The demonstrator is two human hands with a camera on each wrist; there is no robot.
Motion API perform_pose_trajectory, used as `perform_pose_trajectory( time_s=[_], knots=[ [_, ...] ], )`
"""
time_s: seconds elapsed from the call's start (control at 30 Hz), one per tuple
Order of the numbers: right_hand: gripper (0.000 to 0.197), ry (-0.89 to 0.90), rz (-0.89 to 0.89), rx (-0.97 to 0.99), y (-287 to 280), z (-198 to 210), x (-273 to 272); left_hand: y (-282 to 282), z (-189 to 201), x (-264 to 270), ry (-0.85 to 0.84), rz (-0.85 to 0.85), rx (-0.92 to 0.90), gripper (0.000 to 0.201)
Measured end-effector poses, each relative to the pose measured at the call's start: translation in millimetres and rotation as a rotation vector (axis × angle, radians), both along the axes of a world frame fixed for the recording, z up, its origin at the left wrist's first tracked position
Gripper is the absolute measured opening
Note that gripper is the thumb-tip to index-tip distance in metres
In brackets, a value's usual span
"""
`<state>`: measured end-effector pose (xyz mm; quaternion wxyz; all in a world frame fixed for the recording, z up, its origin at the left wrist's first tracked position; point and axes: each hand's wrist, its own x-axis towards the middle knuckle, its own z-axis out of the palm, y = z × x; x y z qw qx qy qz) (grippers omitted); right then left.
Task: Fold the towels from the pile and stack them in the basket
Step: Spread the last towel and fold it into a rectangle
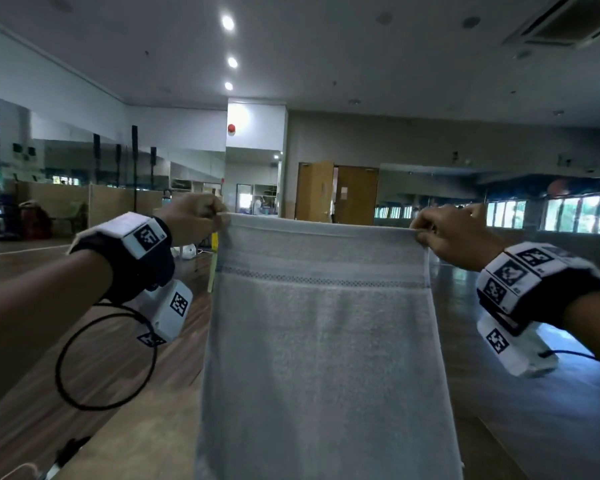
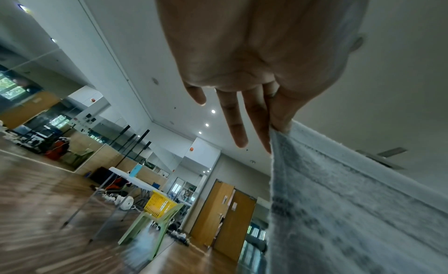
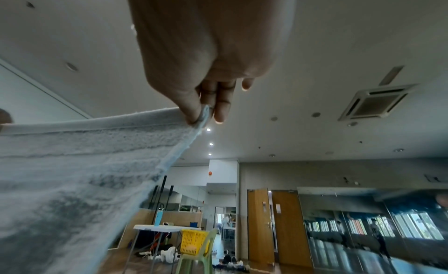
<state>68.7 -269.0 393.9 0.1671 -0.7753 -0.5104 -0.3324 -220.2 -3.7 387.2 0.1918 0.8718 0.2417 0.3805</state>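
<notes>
A light grey towel (image 1: 326,341) with a darker woven band hangs spread out in front of me, held up by its top edge. My left hand (image 1: 196,216) pinches the top left corner between thumb and finger; the left wrist view shows that hand (image 2: 278,123) pinching the towel (image 2: 351,201) while the other fingers (image 2: 234,121) stay straight. My right hand (image 1: 444,233) pinches the top right corner, seen up close as the hand (image 3: 198,113) on the towel (image 3: 72,172). A yellow basket (image 2: 158,203) (image 3: 192,241) sits on a green chair beyond the towel.
A green plastic chair (image 3: 196,259) carries the basket, beside a white folding table (image 3: 164,228). Wooden double doors (image 1: 336,194) stand in the far wall. A wooden tabletop (image 1: 118,393) lies below my hands. Cables and small devices lie on the floor.
</notes>
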Motion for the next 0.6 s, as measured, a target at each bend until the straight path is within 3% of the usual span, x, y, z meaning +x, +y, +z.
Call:
perform_pose_trajectory(
  time_s=[0.13,0.3,0.43,0.53,0.6],
  knots=[
    [0.007,0.007,-0.031,0.023,29,-34,24,22,-42,27,-0.003,0.047,0.03,0.003],
    [0.011,0.007,-0.088,0.121,53,-78,43,40,-90,55,-0.095,0.103,0.105,0.01],
    [0.012,0.071,-0.035,0.126,55,-142,44,50,-153,67,-0.064,0.13,0.149,0.009],
    [0.017,0.159,0.028,0.037,46,-212,44,43,-220,63,0.053,0.096,0.156,0.018],
    [0.024,0.181,0.061,-0.074,34,-263,41,34,-266,56,0.258,0.05,0.167,0.02]
  ],
)
